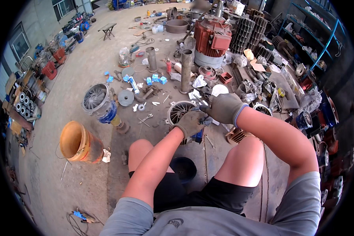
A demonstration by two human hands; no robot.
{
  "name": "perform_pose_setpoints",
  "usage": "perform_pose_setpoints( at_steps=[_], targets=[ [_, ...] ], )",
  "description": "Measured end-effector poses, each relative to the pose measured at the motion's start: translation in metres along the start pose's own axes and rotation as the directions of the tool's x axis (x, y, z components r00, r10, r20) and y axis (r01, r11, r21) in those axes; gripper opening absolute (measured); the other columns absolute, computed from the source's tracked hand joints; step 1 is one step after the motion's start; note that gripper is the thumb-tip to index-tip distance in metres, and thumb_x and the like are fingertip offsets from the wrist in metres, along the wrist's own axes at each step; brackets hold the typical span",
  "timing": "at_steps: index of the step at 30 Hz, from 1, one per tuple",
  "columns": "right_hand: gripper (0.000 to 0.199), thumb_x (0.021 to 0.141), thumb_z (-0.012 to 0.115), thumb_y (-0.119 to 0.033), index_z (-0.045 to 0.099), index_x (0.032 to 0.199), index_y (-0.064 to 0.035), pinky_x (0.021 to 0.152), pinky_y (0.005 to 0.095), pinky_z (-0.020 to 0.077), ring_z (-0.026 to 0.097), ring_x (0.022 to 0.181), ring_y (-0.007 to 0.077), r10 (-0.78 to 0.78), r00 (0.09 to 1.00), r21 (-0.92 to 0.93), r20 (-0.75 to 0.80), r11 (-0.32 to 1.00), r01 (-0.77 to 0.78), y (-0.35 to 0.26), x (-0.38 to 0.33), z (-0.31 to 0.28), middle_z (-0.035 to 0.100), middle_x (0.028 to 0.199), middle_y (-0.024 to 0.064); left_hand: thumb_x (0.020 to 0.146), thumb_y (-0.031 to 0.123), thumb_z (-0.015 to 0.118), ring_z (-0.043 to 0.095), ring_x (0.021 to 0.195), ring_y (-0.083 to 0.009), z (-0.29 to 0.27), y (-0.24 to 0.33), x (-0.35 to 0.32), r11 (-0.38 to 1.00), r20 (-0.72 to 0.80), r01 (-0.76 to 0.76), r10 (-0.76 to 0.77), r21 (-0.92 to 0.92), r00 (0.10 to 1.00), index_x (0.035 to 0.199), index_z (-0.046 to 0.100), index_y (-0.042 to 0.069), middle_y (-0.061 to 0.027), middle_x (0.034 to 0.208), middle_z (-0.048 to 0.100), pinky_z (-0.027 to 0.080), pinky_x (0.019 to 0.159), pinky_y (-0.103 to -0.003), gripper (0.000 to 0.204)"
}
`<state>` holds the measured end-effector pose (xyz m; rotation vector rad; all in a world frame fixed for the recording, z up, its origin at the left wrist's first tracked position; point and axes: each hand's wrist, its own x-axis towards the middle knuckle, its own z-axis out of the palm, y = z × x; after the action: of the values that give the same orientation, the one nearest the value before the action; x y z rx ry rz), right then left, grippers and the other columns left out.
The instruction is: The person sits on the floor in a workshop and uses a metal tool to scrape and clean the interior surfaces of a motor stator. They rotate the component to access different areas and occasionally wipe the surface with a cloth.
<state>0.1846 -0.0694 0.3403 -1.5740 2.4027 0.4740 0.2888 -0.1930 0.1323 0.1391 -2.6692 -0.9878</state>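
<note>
My left hand (190,123) and my right hand (225,108), both in grey-brown work gloves with darker fingertips, meet above an open electric motor (171,115). Fingers on both sides are closed and pressed together. Something small and dark seems to lie between them, but the gloves hide what it is. The motor stands between my knees, with a round metal end showing behind my left hand and a blue housing (198,136) below it. A wrench (209,141) lies on the floor just right of the motor.
An orange-yellow bucket (91,145) and a finned motor part (95,98) stand at left. More wrenches (146,119) lie nearby. Ahead are a metal pipe (186,72) and a big red motor (211,37). Scrap parts crowd the right side beneath a blue shelf (329,37). A black basin (183,169) is between my legs.
</note>
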Motion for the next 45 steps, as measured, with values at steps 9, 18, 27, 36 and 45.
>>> perform_pose_setpoints(
  at_steps=[9,18,27,36,45],
  targets=[
    [0.034,0.104,0.061,-0.027,0.075,0.131,-0.0111,0.091,0.0478,0.0618,0.074,0.116,0.0338,-0.707,0.683,-0.559,-0.182,0.646,0.520,0.020,-0.010,-0.016,0.070,0.137,0.0152,0.098,0.049,0.075,0.068,0.127,-0.0364,0.011,-0.013,0.002,1.000,-0.031,-0.004,0.004,-0.014,1.000,0.134,0.076,0.013,-0.0160,0.129,0.077,0.050,0.116,-0.048,0.051],
    [0.031,0.103,0.064,-0.026,0.081,0.121,-0.0080,0.092,0.0510,0.0608,0.079,0.105,0.0345,-0.086,0.970,-0.179,-0.230,0.983,0.044,0.021,-0.006,-0.011,0.081,0.115,0.0141,0.094,0.039,0.080,0.072,0.123,-0.0367,0.018,-0.024,0.001,0.998,-0.110,-0.049,0.053,0.044,0.993,0.135,0.077,0.009,-0.0155,0.127,0.079,0.051,0.118,-0.046,0.050],
    [0.043,0.105,0.065,-0.046,0.079,0.107,-0.0053,0.081,0.0500,0.0598,0.078,0.086,0.0361,-0.056,0.995,-0.086,-0.077,0.995,0.049,0.004,-0.015,0.006,0.079,0.093,0.0162,0.092,0.045,0.082,0.065,0.134,-0.0346,-0.005,0.004,0.001,0.989,0.135,0.146,-0.141,-0.031,0.981,0.135,0.074,0.009,-0.0148,0.138,0.073,0.048,0.121,-0.045,0.056],
    [0.044,0.101,0.070,-0.044,0.078,0.124,-0.0072,0.087,0.0496,0.0612,0.079,0.094,0.0377,-0.728,0.650,-0.579,-0.218,0.633,0.514,0.016,-0.003,-0.003,0.080,0.095,0.0133,0.094,0.046,0.080,0.064,0.137,-0.0348,0.023,-0.028,0.001,0.983,-0.008,-0.048,0.050,0.176,0.999,0.139,0.074,0.010,-0.0144,0.140,0.074,0.047,0.122,-0.045,0.057],
    [0.034,0.104,0.066,-0.032,0.077,0.121,-0.0050,0.086,0.0529,0.0617,0.079,0.100,0.0388,-0.130,0.917,-0.172,-0.376,0.983,0.069,0.027,-0.004,0.000,0.081,0.106,0.0175,0.093,0.032,0.079,0.074,0.117,-0.0337,0.008,-0.007,0.004,0.999,-0.076,-0.034,0.031,-0.035,0.997,0.130,0.079,0.011,-0.0139,0.123,0.081,0.053,0.115,-0.044,0.043]
  ],
)
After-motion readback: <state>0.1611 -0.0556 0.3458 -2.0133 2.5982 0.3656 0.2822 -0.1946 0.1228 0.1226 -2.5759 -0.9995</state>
